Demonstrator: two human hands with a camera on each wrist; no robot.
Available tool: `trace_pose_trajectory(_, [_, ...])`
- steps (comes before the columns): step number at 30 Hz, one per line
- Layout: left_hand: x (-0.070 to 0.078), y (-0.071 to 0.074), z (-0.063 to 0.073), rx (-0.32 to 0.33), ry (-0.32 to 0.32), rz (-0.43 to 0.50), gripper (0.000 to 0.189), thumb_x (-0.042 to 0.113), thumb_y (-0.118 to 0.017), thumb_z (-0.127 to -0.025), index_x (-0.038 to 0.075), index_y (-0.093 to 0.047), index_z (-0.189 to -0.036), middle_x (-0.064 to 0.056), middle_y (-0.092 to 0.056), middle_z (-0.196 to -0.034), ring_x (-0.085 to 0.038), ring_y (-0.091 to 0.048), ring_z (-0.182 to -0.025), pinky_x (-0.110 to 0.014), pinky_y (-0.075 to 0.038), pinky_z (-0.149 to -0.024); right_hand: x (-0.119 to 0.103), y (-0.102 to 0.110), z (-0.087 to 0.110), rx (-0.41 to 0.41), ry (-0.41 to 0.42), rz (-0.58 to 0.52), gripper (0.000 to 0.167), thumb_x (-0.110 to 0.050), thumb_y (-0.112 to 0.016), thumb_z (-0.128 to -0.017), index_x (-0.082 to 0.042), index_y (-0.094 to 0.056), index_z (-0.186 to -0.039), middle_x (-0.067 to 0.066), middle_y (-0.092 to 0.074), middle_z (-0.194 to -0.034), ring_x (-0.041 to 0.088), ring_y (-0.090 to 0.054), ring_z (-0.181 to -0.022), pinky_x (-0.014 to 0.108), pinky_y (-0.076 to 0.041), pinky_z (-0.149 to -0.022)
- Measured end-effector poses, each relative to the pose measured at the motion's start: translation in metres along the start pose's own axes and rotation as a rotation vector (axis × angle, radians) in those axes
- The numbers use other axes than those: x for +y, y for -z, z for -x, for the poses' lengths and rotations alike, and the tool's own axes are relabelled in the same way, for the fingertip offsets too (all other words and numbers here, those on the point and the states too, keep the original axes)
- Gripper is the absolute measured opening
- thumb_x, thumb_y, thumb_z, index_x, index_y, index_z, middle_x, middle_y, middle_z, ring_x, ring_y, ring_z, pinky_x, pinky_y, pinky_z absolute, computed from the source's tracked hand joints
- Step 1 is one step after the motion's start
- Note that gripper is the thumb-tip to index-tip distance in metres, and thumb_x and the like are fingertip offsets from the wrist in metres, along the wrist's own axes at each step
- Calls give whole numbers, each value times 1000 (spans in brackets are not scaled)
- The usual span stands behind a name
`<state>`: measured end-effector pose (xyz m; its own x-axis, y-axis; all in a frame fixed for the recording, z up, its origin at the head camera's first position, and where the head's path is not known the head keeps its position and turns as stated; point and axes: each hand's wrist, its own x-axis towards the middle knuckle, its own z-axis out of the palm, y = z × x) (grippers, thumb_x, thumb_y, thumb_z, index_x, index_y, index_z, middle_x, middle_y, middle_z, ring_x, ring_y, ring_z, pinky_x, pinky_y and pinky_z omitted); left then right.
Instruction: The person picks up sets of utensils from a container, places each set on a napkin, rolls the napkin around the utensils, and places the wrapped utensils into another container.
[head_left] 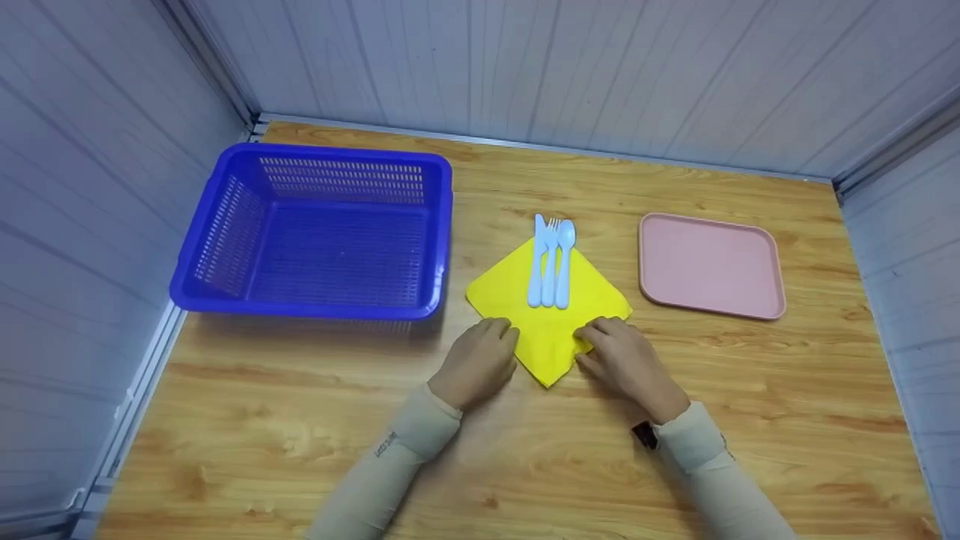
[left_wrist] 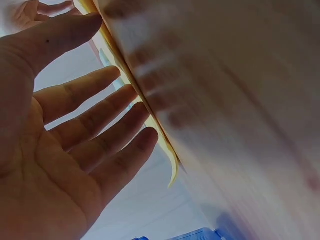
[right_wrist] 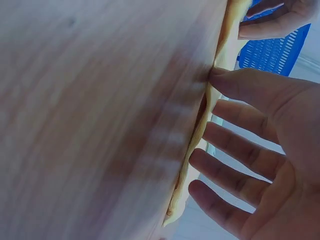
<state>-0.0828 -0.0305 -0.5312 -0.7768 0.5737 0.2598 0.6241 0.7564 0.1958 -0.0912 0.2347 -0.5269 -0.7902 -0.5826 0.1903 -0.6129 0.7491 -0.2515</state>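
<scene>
A yellow napkin point(head_left: 544, 341) lies on the table as a diamond, one corner towards me. Side by side across its upper part are a light blue knife point(head_left: 535, 277), fork point(head_left: 550, 277) and spoon point(head_left: 564, 277); their upper ends reach past the cloth. My left hand point(head_left: 480, 356) touches the lower left edge, its fingers spread and gently bent in the left wrist view. At the lower right edge, which is a little rumpled, rests my right hand point(head_left: 619, 360). Its thumb and loosely extended fingers point(right_wrist: 240, 142) are apart, with the fingertips at the cloth.
A blue perforated basket point(head_left: 439, 255) stands left of the napkin, and a pink tray point(head_left: 712, 266) lies to the right. Pale panel walls point(head_left: 510, 67) enclose the back and sides of the wooden table point(head_left: 300, 420).
</scene>
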Motion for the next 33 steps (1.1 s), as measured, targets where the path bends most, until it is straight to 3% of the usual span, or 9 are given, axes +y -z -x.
trace_pose_trajectory(8, [-1,7,-8,-76,21,33,8,7,-66,-85,3,-61,-90,-9,-56,-85,-25,-56,-74,-36,-51,-63,5,1,-9,32,-11,0,12,-13,-79,-87,-7,-72,-95,6,-67,-90,26,-63,-80,42,-53,-70])
trace_pose_trajectory(17, [-9,9,-29,-64,15,-57,10,-3,-60,-87,3,-66,-92,-11,-61,-84,-26,-58,-73,-36,-52,-60,14,3,-11,151,-22,-156,11,-9,-77,-89,-5,-71,-98,7,-69,-92,23,-64,-83,40,-55,-76])
trace_pose_trajectory(21, [-15,9,-34,-73,35,-48,12,-5,-57,-90,3,-67,-89,-10,-63,-78,-25,-60,-65,-36,-52,-55,21,4,-9,124,33,-219,16,-9,-74,-91,-5,-71,-106,6,-70,-101,21,-65,-93,38,-55,-83])
trace_pose_trajectory(28, [-23,9,-42,-6,49,-9,12,-3,-52,-91,4,-59,-84,-8,-56,-66,-22,-57,-53,-37,-50,-46,39,15,-1,20,126,-214,52,-15,-82,-81,-2,-64,-128,11,-64,-119,27,-59,-109,47,-50,-93])
trace_pose_trajectory(30, [-24,8,-44,17,67,-9,12,-2,-51,-91,5,-56,-82,-7,-54,-63,-23,-55,-50,-38,-49,-44,43,14,-3,21,118,-180,48,-17,-82,-82,-2,-66,-124,12,-65,-116,29,-61,-106,47,-51,-91])
trace_pose_trajectory(33, [-25,6,-48,28,112,-13,13,0,-50,-95,4,-53,-83,-6,-53,-61,-24,-56,-49,-39,-50,-43,48,14,-10,21,44,-155,27,-14,-77,-88,-1,-71,-111,12,-68,-106,29,-63,-97,46,-53,-86])
